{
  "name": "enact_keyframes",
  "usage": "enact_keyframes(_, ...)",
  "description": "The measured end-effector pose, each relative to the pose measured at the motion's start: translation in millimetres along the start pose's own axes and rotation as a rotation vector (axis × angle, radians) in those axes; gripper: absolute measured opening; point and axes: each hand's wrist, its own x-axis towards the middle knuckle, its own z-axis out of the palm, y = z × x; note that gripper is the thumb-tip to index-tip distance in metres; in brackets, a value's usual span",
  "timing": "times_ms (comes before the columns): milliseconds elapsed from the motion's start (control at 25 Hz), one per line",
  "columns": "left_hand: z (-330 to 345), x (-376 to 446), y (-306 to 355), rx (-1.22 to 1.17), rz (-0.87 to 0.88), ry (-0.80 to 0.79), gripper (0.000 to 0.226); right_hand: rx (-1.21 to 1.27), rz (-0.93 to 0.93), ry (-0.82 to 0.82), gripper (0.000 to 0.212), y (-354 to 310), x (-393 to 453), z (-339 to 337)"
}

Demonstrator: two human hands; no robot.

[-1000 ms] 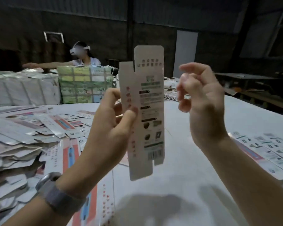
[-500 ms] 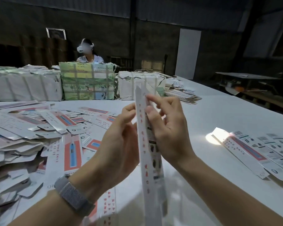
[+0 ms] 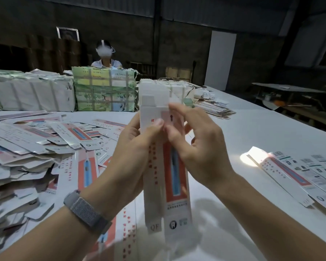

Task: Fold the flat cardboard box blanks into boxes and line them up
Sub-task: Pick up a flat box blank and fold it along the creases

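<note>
I hold one long white box blank (image 3: 174,178) with a red panel upright over the table, partly opened into a tube, its top flaps standing above my fingers. My left hand (image 3: 134,147) grips its left side, thumb pressed on the front near the top. My right hand (image 3: 198,146) pinches the upper right edge with curled fingers. Several folded boxes (image 3: 307,176) lie side by side at the right. A big heap of flat blanks (image 3: 26,147) covers the table's left.
Taped bundles of paper stock (image 3: 104,91) stand in a row at the far side of the white table (image 3: 252,129), and a person sits behind them. A smaller stack of blanks (image 3: 213,108) lies far right. A bright light spot falls beside the folded boxes.
The blank went from flat and facing me, to edge-on, to partly opened with the red panel toward me. My right hand came in from the air and took hold of it.
</note>
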Motion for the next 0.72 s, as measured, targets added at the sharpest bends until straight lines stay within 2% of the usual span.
enact_keyframes(80, 0.4, -2.7, -1.6, -0.032, -0.086, -0.036, 0.027, -0.007, 0.012, 0.016, 0.043, 0.0, -2.1, 2.1)
enact_keyframes(200, 3.4, -8.3, -2.2, -0.078, -0.255, -0.160, 0.051, 0.061, 0.104, 0.001, 0.036, 1.3, 0.8, 0.5)
enact_keyframes(280, 3.7, -9.0, -3.8, 0.002, -0.246, -0.194, 0.061, 0.099, 0.176, -0.035, 0.029, -0.5, 2.7, -1.9)
enact_keyframes(400, 0.8, -4.5, -2.6, 0.037, -0.178, -0.166, 0.074, 0.163, 0.134, -0.054, 0.033, -6.6, 1.0, -2.0)
enact_keyframes(480, -0.6, -2.9, -0.7, 0.040, -0.170, -0.155, 0.075, 0.194, 0.101, -0.057, 0.032, -8.2, -0.6, -1.1)
enact_keyframes(560, 0.5, -3.8, -0.2, 0.075, -0.164, -0.168, 0.070, 0.239, 0.147, -0.060, 0.023, -8.4, 1.8, -3.0)
enact_keyframes(640, 3.7, -5.3, -1.5, 0.102, -0.179, -0.206, 0.066, 0.329, 0.251, -0.128, 0.021, -7.7, 7.6, -9.2)
enact_keyframes(720, 5.0, -5.6, -2.4, 0.122, -0.203, -0.230, 0.066, 0.284, 0.252, -0.232, 0.027, -4.2, 15.3, -20.6)
